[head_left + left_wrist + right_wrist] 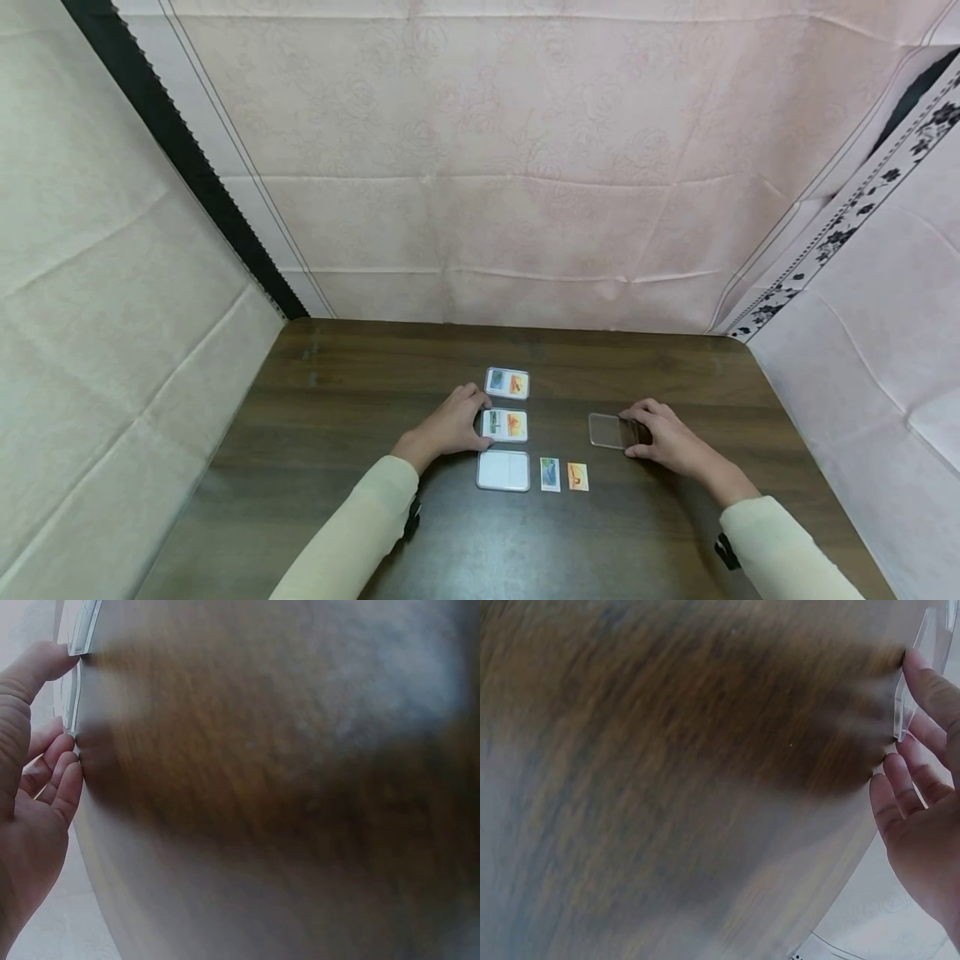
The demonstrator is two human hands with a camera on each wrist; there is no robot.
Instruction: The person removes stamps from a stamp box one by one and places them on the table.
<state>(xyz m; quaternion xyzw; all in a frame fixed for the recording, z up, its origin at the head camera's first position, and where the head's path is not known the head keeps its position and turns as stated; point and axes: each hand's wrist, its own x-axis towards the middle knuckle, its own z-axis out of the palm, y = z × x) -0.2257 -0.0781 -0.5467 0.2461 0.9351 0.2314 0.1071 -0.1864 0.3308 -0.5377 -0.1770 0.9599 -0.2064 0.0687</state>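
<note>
The left hand (453,423) is bridging the white, rounded rectangular case (504,438) mid-desk, thumb and fingers half curled and holding its opposite edges; over to the right, the right hand (670,440) is pinching one end of a clear, rectangular plastic cover (604,430). That left thumb is risking a nudge to the plain white lower case (503,472); a low sweep leftward could be scattering the small blue card (550,474) and orange card (577,477). The brown wood-grained desk (315,492) is gleaming, pale patterned cloth (487,100) hanging behind.
</note>
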